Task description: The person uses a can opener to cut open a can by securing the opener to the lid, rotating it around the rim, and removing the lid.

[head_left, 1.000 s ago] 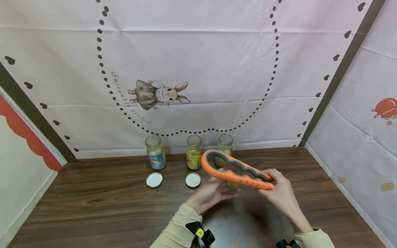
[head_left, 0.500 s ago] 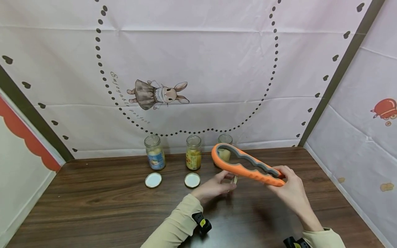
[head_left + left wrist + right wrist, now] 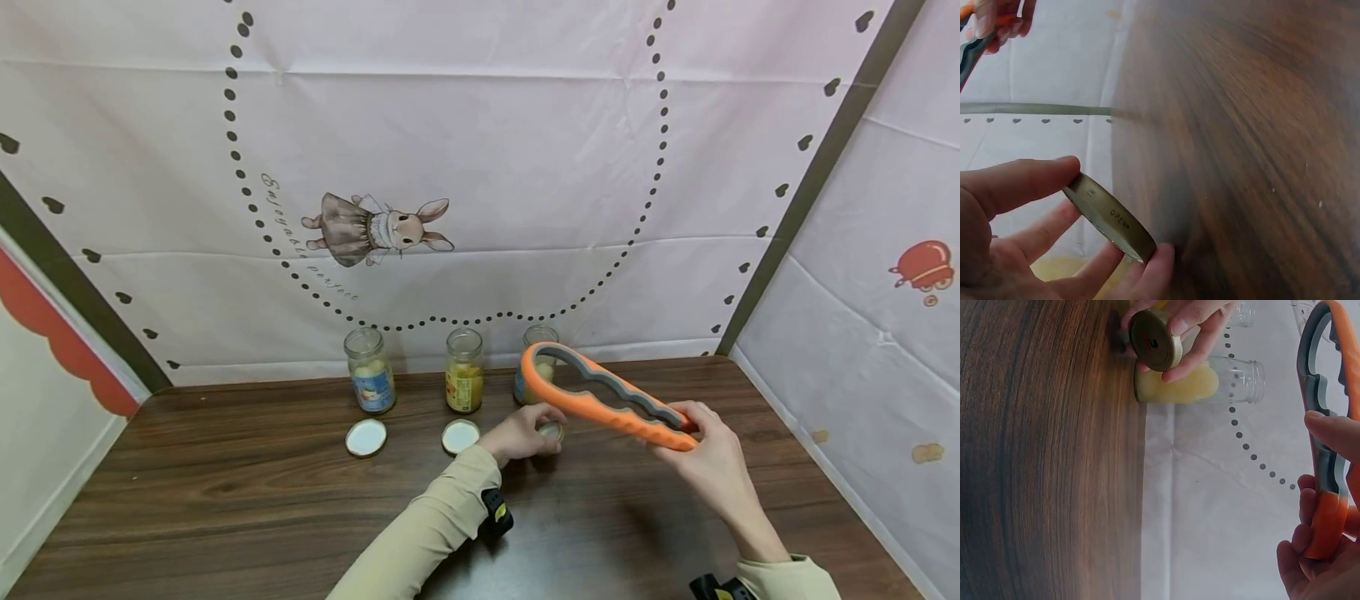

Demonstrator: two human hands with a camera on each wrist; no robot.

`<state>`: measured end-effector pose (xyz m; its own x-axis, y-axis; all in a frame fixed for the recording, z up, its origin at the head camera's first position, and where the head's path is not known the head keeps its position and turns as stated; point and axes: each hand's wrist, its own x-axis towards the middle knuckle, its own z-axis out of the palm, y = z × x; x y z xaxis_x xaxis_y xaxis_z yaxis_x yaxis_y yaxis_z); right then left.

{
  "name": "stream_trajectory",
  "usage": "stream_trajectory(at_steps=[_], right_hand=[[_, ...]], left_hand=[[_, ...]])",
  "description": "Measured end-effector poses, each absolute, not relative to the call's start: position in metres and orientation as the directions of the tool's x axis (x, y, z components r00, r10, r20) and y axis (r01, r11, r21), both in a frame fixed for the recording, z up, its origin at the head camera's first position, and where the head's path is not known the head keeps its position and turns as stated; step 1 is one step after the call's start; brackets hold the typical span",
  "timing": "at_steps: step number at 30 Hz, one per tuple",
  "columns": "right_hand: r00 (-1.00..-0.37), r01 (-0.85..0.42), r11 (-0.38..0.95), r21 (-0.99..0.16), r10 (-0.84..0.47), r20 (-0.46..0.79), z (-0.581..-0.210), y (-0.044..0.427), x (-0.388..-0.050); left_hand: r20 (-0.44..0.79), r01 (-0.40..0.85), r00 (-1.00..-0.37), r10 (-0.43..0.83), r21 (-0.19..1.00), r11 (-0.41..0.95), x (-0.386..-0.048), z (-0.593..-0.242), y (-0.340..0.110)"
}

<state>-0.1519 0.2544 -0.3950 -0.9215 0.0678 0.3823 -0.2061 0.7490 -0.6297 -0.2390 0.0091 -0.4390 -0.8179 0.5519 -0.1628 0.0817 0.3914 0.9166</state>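
Observation:
Between thumb and fingers, my left hand (image 3: 525, 435) pinches a gold jar lid (image 3: 1113, 219) by its rim, tilted just above the table. The word OPEN shows on the lid's side in the left wrist view. Close behind it stands a lidless glass jar (image 3: 1185, 384) with pale yellow contents, partly hidden in the head view. My right hand (image 3: 712, 467) grips the handle ends of an orange and grey jar opener (image 3: 600, 412), raised above the table at the right. The opener's looped end points left, overlapping that jar in the head view, with nothing clamped inside.
Two more lidless jars, a blue-labelled jar (image 3: 373, 385) and a yellow-labelled jar (image 3: 464, 383), line the back of the wooden table (image 3: 247, 508). Before them lie two lids, the left lid (image 3: 366, 437) and the middle lid (image 3: 461, 436), white insides up. A cloth wall (image 3: 480, 167) rises behind.
My left hand has carried the lid out from beneath the opener, lower and in front of the right jar. The right hand and the opener have shifted to the right.

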Motion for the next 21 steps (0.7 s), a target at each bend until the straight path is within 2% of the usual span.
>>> stream_trajectory(at_steps=[4, 10, 14, 21], right_hand=[[-0.925, -0.192, 0.746, -0.638, 0.08, 0.372, -0.395, 0.254, -0.152], [-0.927, -0.175, 0.747, -0.641, 0.094, 0.363, -0.397, 0.254, -0.152], [-0.932, -0.149, 0.737, -0.659, 0.119, 0.343, -0.399, 0.254, -0.15], [-0.935, -0.128, 0.732, -0.67, 0.135, 0.327, -0.4, 0.256, -0.149]], left_hand=[[-0.118, 0.203, -0.843, 0.525, 0.833, 0.514, -0.24, -0.436, 0.014], [-0.086, 0.356, -0.851, 0.518, 0.632, 0.689, -0.242, -0.434, 0.024], [-0.109, 0.358, -0.867, 0.486, 0.542, 0.76, -0.24, -0.434, 0.03], [-0.152, 0.303, -0.897, 0.415, 0.47, 0.829, -0.236, -0.434, 0.036]])
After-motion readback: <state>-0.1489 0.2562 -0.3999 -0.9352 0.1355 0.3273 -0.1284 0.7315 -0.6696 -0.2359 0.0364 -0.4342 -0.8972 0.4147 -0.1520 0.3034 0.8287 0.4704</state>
